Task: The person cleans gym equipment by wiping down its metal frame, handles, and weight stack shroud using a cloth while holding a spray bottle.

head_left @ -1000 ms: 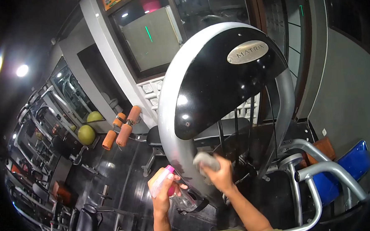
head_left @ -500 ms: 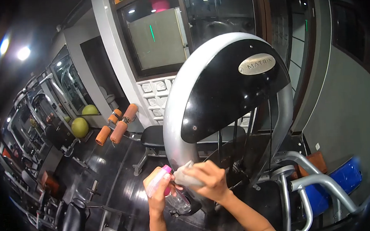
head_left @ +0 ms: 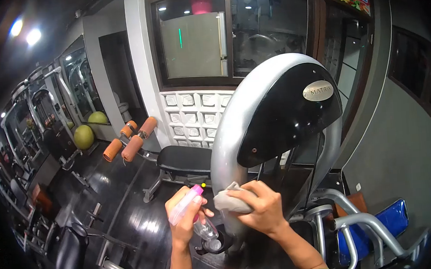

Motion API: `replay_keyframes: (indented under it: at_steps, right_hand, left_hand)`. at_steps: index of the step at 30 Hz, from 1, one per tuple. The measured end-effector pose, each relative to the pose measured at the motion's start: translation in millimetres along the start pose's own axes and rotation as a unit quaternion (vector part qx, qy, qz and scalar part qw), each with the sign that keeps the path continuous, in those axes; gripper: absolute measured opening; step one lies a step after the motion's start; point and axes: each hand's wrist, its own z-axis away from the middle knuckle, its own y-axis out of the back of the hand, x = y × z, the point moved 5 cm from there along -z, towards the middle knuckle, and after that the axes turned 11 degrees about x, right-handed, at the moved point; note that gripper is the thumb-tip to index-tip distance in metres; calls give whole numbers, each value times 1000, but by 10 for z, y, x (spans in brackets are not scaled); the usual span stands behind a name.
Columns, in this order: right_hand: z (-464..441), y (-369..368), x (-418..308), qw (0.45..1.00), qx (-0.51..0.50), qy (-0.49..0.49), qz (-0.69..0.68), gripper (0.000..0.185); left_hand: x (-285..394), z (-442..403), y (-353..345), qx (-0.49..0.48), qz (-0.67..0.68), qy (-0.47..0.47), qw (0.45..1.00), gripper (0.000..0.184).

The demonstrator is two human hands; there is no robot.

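My left hand point(head_left: 183, 215) is wrapped round a clear spray bottle point(head_left: 207, 232) with a pink nozzle, left of the machine's upright. My right hand point(head_left: 264, 209) grips a grey cloth point(head_left: 232, 200) and presses it to the silver curved frame point(head_left: 225, 156) of the gym machine, low on its left side. The frame arches round a black cover point(head_left: 287, 113) with an oval badge point(head_left: 318, 90) reading MATRIX. A black cup-like holder point(head_left: 221, 244) sits on the frame beside the bottle's lower end.
Behind the machine stands a black padded bench point(head_left: 183, 159) with orange foam rollers point(head_left: 132, 147). A green ball point(head_left: 83, 137) lies farther left. Grey metal tubes point(head_left: 366, 219) and a blue pad point(head_left: 393, 217) are at the right. A black seat point(head_left: 70, 254) is at lower left.
The view has shifted, so the machine appears farther right and lower. My right hand has moved with the cloth along the frame to its left side. The bottle stays in my left hand.
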Motion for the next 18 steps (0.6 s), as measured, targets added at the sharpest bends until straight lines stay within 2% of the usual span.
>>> replay_keyframes:
  at_steps: [4, 8, 14, 18]
  right_hand:
    - [-89, 309, 64, 993, 67, -89, -23, 45]
    - [-202, 545, 100, 983, 123, -127, -44, 34]
    - [-532, 584, -55, 991, 110, -77, 7, 40]
    - [-930, 448, -181, 987, 123, -30, 98, 45]
  left_hand:
    - [99, -229, -157, -35, 18, -1, 999, 20]
    - [160, -441, -311, -75, 43, 6, 996, 21]
    - [209, -596, -290, -120, 59, 38, 990, 23]
    - [152, -613, -195, -144, 61, 44, 987, 23]
